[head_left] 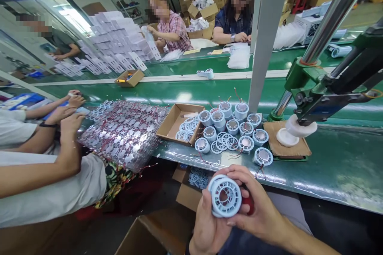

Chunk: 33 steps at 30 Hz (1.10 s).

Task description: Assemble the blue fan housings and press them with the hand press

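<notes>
Between my two hands is a light blue round plastic housing, its slotted ring face turned toward me. My left hand wraps its left side and underside. Thumb and fingers of my right hand close on its right edge, and something red shows behind those fingers. Just beyond, on the green bench, stand several similar blue housings with silvery round centres and thin red wires. One such housing sits apart, nearest my right hand. Loose blue slotted rings lie among them.
A press with a white pad stands at right over a brown board. Left of the housings are a cardboard box of rings and a sheet of metallic parts. Co-workers' arms reach in from the left; open cartons sit below.
</notes>
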Available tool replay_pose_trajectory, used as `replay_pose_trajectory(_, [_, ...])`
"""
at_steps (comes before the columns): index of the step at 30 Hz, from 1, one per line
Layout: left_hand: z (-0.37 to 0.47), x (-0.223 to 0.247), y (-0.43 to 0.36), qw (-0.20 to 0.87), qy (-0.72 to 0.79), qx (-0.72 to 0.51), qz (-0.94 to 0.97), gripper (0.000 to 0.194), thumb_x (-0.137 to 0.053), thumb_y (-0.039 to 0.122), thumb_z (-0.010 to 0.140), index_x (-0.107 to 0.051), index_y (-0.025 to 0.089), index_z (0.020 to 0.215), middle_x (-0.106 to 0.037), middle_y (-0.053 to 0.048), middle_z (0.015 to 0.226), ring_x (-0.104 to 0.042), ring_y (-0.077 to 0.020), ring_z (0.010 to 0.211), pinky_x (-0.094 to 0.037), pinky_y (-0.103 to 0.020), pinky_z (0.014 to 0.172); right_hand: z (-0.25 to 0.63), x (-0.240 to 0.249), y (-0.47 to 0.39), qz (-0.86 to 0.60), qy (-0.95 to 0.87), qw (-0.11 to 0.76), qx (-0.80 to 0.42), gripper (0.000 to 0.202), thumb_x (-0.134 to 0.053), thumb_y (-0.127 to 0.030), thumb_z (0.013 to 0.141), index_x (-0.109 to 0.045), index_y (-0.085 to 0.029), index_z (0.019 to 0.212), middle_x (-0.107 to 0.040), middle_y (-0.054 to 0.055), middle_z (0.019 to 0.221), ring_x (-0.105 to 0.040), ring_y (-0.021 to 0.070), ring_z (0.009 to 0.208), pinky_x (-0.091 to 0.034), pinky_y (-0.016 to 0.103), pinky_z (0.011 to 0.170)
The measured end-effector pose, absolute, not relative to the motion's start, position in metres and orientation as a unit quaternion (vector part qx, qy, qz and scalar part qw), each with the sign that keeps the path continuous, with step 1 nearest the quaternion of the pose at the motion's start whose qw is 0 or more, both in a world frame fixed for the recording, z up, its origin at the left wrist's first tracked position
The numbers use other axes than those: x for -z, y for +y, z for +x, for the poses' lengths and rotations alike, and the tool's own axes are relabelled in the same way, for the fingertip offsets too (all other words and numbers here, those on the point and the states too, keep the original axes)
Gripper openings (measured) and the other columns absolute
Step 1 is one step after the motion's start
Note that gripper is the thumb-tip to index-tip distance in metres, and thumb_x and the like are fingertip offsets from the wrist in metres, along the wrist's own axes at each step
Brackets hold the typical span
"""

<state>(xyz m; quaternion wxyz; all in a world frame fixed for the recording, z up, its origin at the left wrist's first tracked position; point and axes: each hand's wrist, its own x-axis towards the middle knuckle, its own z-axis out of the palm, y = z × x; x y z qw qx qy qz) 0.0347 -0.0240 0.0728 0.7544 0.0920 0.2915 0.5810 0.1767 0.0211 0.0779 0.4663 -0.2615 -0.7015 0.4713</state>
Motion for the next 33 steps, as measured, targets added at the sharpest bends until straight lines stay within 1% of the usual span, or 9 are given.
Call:
replay_pose_trajectory(3, [0.041, -0.076, -0.023, 0.741, 0.281, -0.604, 0.081, 0.055, -0.074, 0.054, 0.080, -0.066, 0.025, 0.126, -0.075, -0.009, 0.101, -0.073, -0.0269, 0.088, -0.062, -0.036, 0.072, 0.178, -0.077, 0.019, -0.265, -0.690, 0.469, -0.483, 0.065, -0.078, -0.037, 0.081, -0.044, -0.033, 0.136, -0.055, 0.008, 0.136, -0.048, 0.0243, 0.133, -0.044, 0.037, 0.110])
replay_pose_trajectory(7, [0.045, -0.080, -0.025, 0.737, 0.289, -0.603, 0.102, 0.062, -0.071, 0.056, 0.081, -0.061, 0.023, 0.132, -0.075, -0.010, 0.092, -0.073, -0.0307, 0.091, -0.062, -0.043, 0.076, 0.180, -0.073, 0.016, -0.273, -0.664, 0.460, -0.523, 0.062, -0.078, -0.044, 0.080, -0.048, -0.034, 0.133, -0.056, 0.007, 0.134, -0.049, 0.0250, 0.131, -0.042, 0.038, 0.111])
replay_pose_trajectory(10, [0.044, -0.085, -0.029, 0.724, 0.316, -0.604, 0.110, 0.059, -0.068, 0.055, 0.084, -0.060, 0.024, 0.134, -0.074, -0.011, 0.098, -0.071, -0.0307, 0.096, -0.062, -0.045, 0.080, 0.182, -0.071, 0.014, -0.275, -0.643, 0.456, -0.550, 0.061, -0.077, -0.048, 0.080, -0.050, -0.034, 0.132, -0.054, 0.007, 0.133, -0.053, 0.0250, 0.126, -0.043, 0.038, 0.109])
replay_pose_trajectory(13, [0.042, -0.090, -0.031, 0.717, 0.338, -0.599, 0.114, 0.055, -0.067, 0.053, 0.086, -0.062, 0.023, 0.132, -0.073, -0.012, 0.104, -0.070, -0.0302, 0.100, -0.061, -0.045, 0.084, 0.183, -0.072, 0.013, -0.273, -0.631, 0.449, -0.570, 0.060, -0.075, -0.052, 0.080, -0.050, -0.035, 0.132, -0.053, 0.006, 0.133, -0.053, 0.0245, 0.126, -0.044, 0.037, 0.107])
replay_pose_trajectory(18, [0.043, -0.097, -0.032, 0.722, 0.335, -0.590, 0.134, 0.057, -0.070, 0.055, 0.083, -0.063, 0.022, 0.129, -0.072, -0.012, 0.106, -0.069, -0.0318, 0.104, -0.060, -0.046, 0.085, 0.185, -0.074, 0.013, -0.275, -0.632, 0.444, -0.572, 0.061, -0.076, -0.052, 0.079, -0.050, -0.037, 0.132, -0.052, 0.005, 0.134, -0.051, 0.0244, 0.127, -0.041, 0.038, 0.110])
replay_pose_trajectory(21, [0.042, -0.099, -0.032, 0.728, 0.331, -0.581, 0.150, 0.061, -0.074, 0.051, 0.080, -0.061, 0.023, 0.132, -0.072, -0.012, 0.108, -0.068, -0.0342, 0.107, -0.059, -0.047, 0.088, 0.186, -0.074, 0.013, -0.273, -0.632, 0.442, -0.574, 0.060, -0.076, -0.051, 0.080, -0.049, -0.038, 0.132, -0.051, 0.004, 0.134, -0.052, 0.0237, 0.125, -0.042, 0.038, 0.109])
replay_pose_trajectory(24, [0.040, -0.099, -0.033, 0.737, 0.325, -0.573, 0.152, 0.060, -0.072, 0.048, 0.083, -0.059, 0.021, 0.135, -0.072, -0.013, 0.108, -0.066, -0.0366, 0.110, -0.058, -0.050, 0.090, 0.187, -0.072, 0.012, -0.270, -0.632, 0.437, -0.580, 0.061, -0.076, -0.051, 0.080, -0.048, -0.039, 0.133, -0.051, 0.004, 0.135, -0.051, 0.0236, 0.126, -0.041, 0.039, 0.109])
replay_pose_trajectory(29, [0.037, -0.097, -0.035, 0.720, 0.334, -0.594, 0.130, 0.046, -0.067, 0.037, 0.088, -0.062, 0.023, 0.131, -0.070, -0.011, 0.117, -0.066, -0.0323, 0.110, -0.058, -0.047, 0.091, 0.188, -0.070, 0.012, -0.274, -0.625, 0.429, -0.593, 0.062, -0.074, -0.053, 0.080, -0.048, -0.036, 0.134, -0.050, 0.006, 0.135, -0.050, 0.0256, 0.128, -0.041, 0.041, 0.110])
replay_pose_trajectory(33, [0.042, -0.092, -0.033, 0.714, 0.338, -0.602, 0.118, 0.041, -0.066, 0.037, 0.089, -0.065, 0.023, 0.128, -0.071, -0.010, 0.116, -0.068, -0.0294, 0.105, -0.059, -0.046, 0.089, 0.185, -0.073, 0.014, -0.274, -0.623, 0.427, -0.596, 0.060, -0.071, -0.056, 0.082, -0.050, -0.033, 0.133, -0.050, 0.008, 0.136, -0.054, 0.0257, 0.125, -0.043, 0.040, 0.108])
